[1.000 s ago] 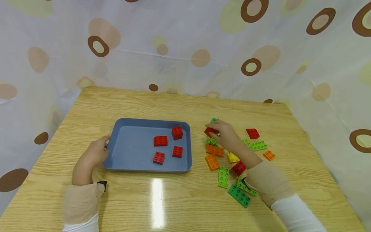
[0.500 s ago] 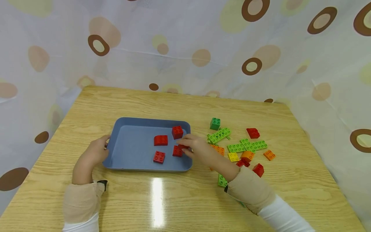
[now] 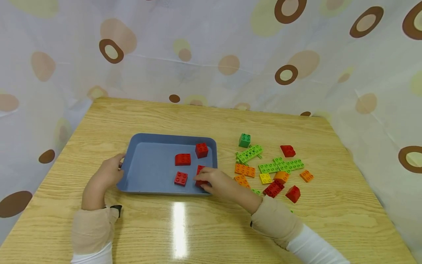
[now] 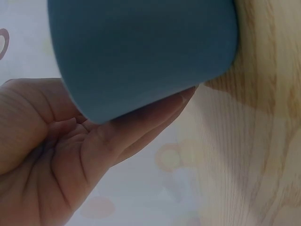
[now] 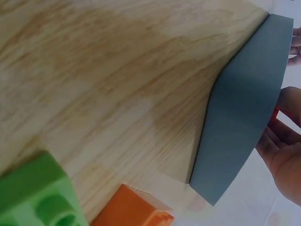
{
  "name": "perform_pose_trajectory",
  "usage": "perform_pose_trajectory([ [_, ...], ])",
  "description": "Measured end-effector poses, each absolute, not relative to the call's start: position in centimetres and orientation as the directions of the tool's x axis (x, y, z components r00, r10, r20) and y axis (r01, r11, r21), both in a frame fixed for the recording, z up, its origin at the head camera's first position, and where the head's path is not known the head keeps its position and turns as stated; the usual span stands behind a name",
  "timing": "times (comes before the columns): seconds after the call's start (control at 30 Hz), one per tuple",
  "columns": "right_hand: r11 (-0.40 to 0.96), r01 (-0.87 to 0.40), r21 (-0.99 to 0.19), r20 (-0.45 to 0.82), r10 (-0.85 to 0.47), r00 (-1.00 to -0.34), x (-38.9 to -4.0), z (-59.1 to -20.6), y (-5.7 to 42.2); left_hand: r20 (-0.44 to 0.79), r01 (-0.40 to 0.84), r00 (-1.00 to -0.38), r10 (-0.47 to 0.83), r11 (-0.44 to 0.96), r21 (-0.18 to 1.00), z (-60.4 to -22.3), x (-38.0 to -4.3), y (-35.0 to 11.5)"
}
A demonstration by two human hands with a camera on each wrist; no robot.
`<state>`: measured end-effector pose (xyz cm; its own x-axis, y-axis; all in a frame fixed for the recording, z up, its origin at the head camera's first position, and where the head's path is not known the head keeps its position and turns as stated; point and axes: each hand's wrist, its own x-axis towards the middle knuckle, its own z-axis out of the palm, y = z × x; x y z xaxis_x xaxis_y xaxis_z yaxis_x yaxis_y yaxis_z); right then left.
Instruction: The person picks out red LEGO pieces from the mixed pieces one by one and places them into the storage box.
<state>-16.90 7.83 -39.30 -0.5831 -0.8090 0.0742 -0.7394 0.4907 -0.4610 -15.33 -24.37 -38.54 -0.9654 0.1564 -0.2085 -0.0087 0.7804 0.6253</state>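
My left hand (image 3: 107, 173) holds the left wall of a shallow blue-grey tray (image 3: 145, 161). In the left wrist view its fingers (image 4: 141, 117) lie along the outside of the tray wall, with the thumb partly behind the rim. Inside the tray's front right corner, my right hand (image 3: 221, 183) pinches a red toy brick (image 3: 199, 182), mostly covered by the fingers. Another red brick (image 3: 199, 168) shows just behind it. Also in the tray are a taller red brick (image 3: 201, 150), a rounded red brick (image 3: 182, 159) and a small square red brick (image 3: 180, 178).
Right of the tray lie several loose bricks: a dark green one (image 3: 244, 140), light green plates (image 3: 291, 165), orange bricks (image 3: 245, 170), a yellow one (image 3: 265, 178) and red ones (image 3: 292, 194). A patterned curtain (image 3: 197, 55) hangs behind the wooden table (image 3: 138, 227).
My right hand has carried a red brick leftward from the loose bricks into the tray, then lowered it towards the tray's front. My left hand has stayed at the tray's left wall.
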Motion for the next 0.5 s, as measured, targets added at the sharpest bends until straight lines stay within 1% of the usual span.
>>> perform_pose_trajectory([
  [0.3,0.507,-0.720,-0.473,0.047,-0.802,-0.595,-16.61,-39.78,7.93,-0.204,-0.008,-0.966,0.157,0.775,0.631,-38.52,-15.26,-24.29],
  [0.43,0.546,-0.680,-0.488,0.010,-0.776,-0.630,-16.49,-39.60,8.11,-0.208,-0.010,-0.966,0.155,0.780,0.625,-38.52,-15.26,-24.30],
  [0.5,0.555,-0.658,-0.510,0.020,-0.757,-0.653,-16.46,-39.29,8.44,-0.214,-0.012,-0.965,0.155,0.784,0.621,-38.50,-15.26,-24.31],
])
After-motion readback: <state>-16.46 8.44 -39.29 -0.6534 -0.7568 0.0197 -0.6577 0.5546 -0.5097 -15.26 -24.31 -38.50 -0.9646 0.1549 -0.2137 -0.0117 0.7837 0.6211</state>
